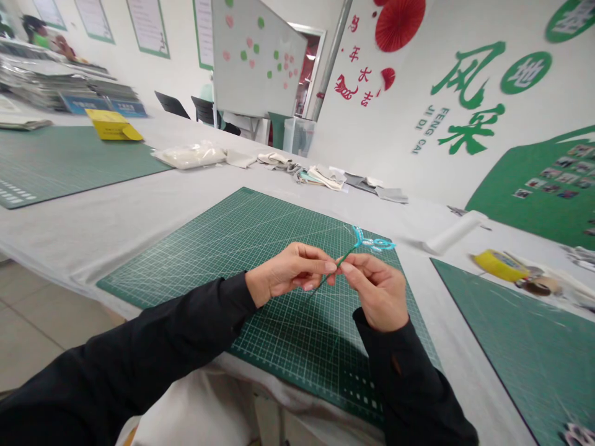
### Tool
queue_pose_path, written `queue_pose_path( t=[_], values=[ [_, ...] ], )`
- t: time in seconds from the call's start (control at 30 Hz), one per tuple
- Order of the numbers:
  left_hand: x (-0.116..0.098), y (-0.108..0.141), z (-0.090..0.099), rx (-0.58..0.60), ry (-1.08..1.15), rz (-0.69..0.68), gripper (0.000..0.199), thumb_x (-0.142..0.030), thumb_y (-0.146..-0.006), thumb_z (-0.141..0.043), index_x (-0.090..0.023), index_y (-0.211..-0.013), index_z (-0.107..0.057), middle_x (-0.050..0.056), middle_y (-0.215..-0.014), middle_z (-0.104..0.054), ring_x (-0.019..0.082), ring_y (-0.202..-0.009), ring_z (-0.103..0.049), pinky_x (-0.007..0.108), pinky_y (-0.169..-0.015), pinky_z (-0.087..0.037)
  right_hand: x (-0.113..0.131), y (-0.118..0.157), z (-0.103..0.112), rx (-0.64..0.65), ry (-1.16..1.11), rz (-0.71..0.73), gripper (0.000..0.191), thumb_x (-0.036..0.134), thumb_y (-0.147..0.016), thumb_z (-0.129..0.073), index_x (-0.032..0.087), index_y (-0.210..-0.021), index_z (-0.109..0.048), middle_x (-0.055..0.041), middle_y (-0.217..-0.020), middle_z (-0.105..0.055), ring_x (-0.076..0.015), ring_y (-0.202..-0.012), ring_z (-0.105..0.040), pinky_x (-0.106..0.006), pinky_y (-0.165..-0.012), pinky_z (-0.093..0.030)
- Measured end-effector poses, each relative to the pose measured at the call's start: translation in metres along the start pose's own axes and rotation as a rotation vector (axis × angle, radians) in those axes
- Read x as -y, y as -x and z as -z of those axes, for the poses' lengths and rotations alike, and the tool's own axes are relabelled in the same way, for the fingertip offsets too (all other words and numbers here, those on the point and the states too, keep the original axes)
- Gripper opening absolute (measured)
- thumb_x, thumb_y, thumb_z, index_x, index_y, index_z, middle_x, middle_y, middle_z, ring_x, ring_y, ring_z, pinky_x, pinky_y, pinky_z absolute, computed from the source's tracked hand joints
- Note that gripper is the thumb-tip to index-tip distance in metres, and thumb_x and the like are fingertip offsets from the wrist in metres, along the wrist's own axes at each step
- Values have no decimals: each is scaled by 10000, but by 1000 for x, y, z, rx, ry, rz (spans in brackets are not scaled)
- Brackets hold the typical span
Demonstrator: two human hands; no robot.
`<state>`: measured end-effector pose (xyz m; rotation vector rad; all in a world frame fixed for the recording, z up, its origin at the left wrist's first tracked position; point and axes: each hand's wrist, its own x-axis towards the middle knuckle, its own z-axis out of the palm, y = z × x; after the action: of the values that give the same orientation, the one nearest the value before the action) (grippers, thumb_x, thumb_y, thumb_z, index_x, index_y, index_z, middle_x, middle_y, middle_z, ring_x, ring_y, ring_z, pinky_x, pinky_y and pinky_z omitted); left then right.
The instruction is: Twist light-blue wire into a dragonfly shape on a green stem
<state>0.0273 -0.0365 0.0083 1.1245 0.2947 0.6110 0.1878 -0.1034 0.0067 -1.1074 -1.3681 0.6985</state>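
The left hand [288,272] and right hand [376,294] meet above the middle of a cutting mat [260,260], with a wire stem [346,260] held between them. That mat lies on a cloth-covered table [83,229], with a second mat [60,161] at the upper left of the frame and a third mat [525,365] at the lower right. Behind the middle mat runs a row of fabric scraps [320,178], with a plastic bag [188,156] left of them. A paper roll [455,232] and a tape roll [499,265] lie right of the middle mat, and a whiteboard [258,56] stands beyond the table
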Motion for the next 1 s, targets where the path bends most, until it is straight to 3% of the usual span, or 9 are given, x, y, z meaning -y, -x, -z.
queue_pose_path(
  t=[0.23, 0.5, 0.6, 0.77, 1.0],
  values=[
    [6, -3, -10, -171, -37, -101, 238, -262, -672, -738, -92, -754, -594, 1, -564, -625, 33, -332, -483, 127, -293, -234, -3, -1, -4, -106, 94, -17, 162, 319, -740, -684, 158, -754, -672, 49, -452, -487, -50, -407, -293, -222, -403, -205],
    [5, -2, -11, -178, -97, -162, 281, -294, -697, -721, -106, -859, -589, -2, -597, -631, 50, -342, -508, 136, -290, -240, -2, 0, -7, -30, 43, -31, 167, 320, -756, -658, 157, -793, -669, -14, -581, -643, -74, -438, -431, -224, -423, -298],
    [7, -3, -11, -229, -122, -245, 266, -287, -680, -738, -97, -838, -640, -23, -575, -588, 31, -359, -469, 156, -335, -300, -1, 0, -8, -36, 64, -42, 175, 327, -743, -668, 154, -771, -677, 11, -526, -579, -69, -437, -393, -223, -424, -273],
    [5, -2, -14, -308, -158, -417, 184, -235, -616, -786, -102, -665, -669, -9, -704, -565, 13, -474, -454, 167, -412, -330, -1, 1, -12, -11, 42, -103, 196, 344, -740, -669, 148, -745, -674, 73, -435, -367, -47, -419, -231, -224, -417, -158],
    [5, -2, -12, -321, 25, -282, 194, -238, -600, -787, -109, -660, -654, -37, -612, -520, 8, -433, -389, 173, -394, -233, -6, 1, -16, -17, -19, -122, 219, 366, -739, -678, 151, -777, -683, 81, -445, -335, -49, -428, -212, -229, -424, -143]
  ],
)
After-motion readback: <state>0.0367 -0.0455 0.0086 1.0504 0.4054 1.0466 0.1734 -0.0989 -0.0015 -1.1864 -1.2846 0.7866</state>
